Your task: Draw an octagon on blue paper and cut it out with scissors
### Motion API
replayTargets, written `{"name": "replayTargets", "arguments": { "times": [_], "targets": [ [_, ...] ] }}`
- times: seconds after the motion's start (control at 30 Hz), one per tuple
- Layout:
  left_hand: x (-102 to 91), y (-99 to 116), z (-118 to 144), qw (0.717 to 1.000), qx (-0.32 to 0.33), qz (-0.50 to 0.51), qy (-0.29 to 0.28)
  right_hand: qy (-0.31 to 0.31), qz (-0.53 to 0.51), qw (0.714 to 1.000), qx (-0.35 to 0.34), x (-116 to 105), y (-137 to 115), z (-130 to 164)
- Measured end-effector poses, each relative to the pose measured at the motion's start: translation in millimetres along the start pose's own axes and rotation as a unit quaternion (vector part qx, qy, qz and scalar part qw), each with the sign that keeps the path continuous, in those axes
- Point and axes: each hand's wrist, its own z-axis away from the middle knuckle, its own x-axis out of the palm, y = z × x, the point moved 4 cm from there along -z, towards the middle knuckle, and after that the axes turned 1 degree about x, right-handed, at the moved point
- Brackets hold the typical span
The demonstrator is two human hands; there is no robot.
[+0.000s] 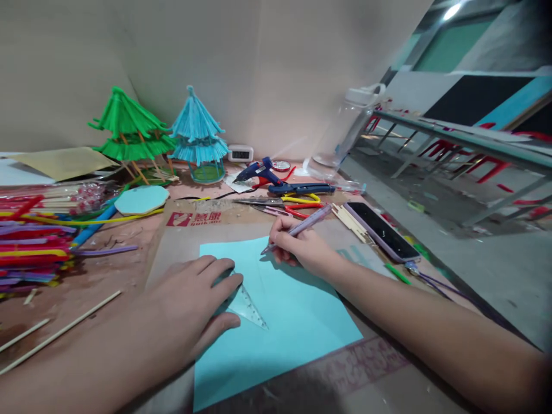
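A light-blue sheet of paper (302, 322) lies on a cardboard sheet (176, 247) in front of me. My left hand (211, 293) rests flat on the paper's left side, fingers apart, over a clear set square (250, 309); part of the set square is hidden under the fingers. My right hand (297, 244) grips a purple pen (310, 221), its tip close to the upper part of the paper. Whether the tip touches the sheet I cannot tell. A faint line seems to run below the tip.
Behind the cardboard stand green (129, 123) and blue (196, 129) pipe-cleaner pavilions. A glue gun (259, 171), pliers (297, 188), a phone (382, 230) and a clear bottle (340, 132) lie or stand right of them. Pipe cleaners (34, 244) and a blue octagon (142, 199) are at left.
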Motion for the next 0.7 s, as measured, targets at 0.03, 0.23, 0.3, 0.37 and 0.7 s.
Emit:
{"name": "replayTargets", "arguments": {
  "times": [0.03,0.23,0.3,0.37,0.7],
  "targets": [
    [1.5,0,2,1.0,-0.01,0.006,-0.014,0.001,0.004,1.0,-0.003,-1,0,-1],
    [4.2,-5,7,0.998,-0.065,0.014,-0.019,0.017,0.028,0.999,-0.012,0,-1,-1],
    [7.2,-3,7,0.997,-0.074,0.02,-0.014,0.026,0.035,0.999,-0.014,1,-2,-1],
    [9.6,1,5,0.996,-0.078,0.03,-0.011,0.032,0.043,0.998,-0.016,2,-3,0],
    [-21.7,-59,16,0.989,-0.113,0.045,-0.088,0.018,0.08,0.995,-0.057,-7,-5,-6]
  ]
}}
